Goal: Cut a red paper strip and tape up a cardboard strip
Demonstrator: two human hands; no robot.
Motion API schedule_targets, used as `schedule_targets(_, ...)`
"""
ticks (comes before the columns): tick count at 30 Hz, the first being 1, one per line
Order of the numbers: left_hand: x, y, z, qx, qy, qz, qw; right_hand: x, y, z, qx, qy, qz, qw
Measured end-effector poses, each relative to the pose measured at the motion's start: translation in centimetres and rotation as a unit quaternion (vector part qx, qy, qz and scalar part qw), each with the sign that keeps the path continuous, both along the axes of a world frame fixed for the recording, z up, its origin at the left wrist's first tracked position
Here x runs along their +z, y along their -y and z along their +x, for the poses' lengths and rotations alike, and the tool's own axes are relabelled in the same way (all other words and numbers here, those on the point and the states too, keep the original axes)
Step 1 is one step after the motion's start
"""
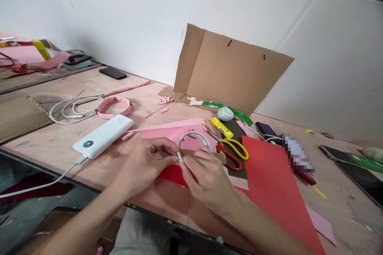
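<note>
A thin roll of white tape (193, 140) stands upright above the pink paper sheet (176, 130), its lower left rim pinched by my left hand (143, 164) and my right hand (206, 179). The two hands meet at that rim, and their fingertips hide the tape's end. A small brown card piece (206, 155) lies just under the roll, partly behind my right hand. Sheets of red paper (269, 179) spread out to the right of my right hand. Red-and-yellow-handled scissors (230, 152) lie close by, beyond my right hand.
A white power bank (103, 135) with a cable lies left of my hands. Beyond stand a yellow glue stick (222, 127), a foil ball (225, 114), a folded cardboard sheet (230, 67), a pink paper band (113, 107), white cables (74, 110) and a black phone (113, 73).
</note>
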State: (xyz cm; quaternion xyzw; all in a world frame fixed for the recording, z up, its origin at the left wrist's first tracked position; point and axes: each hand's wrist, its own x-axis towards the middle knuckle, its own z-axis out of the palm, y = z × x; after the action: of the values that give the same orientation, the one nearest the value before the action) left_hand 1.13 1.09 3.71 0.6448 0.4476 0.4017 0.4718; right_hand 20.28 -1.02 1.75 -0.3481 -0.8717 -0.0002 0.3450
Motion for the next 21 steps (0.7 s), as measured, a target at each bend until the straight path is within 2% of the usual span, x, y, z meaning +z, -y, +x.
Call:
schedule_targets(3,0.3,-0.6,-1.0,0.06,-0.021,0.043,0.997,0.6,0.7,0.5,0.004,-0.028,0.052,0.998)
schedule_targets(6,0.7,-1.3,-2.5,0.154,-0.053,0.096,0.982,1.5,1.0,2.3,-0.04,-0.054,0.03,0.997)
schedule_targets(10,1.1,-1.1,-3.0,0.107,-0.068,0.072,0.989,2.0,-1.0,5.2,-0.121,0.073,-0.099,0.985)
schedule_targets(15,1.1,-0.4,-2.7,0.075,-0.045,-0.011,0.996,0.7,-4.1,7.8,-0.167,0.148,-0.133,0.966)
schedule_targets(21,0.7,0.0,-3.5,0.067,-0.068,-0.051,0.994,-0.6,-4.6,9.2,-0.186,0.175,-0.177,0.951)
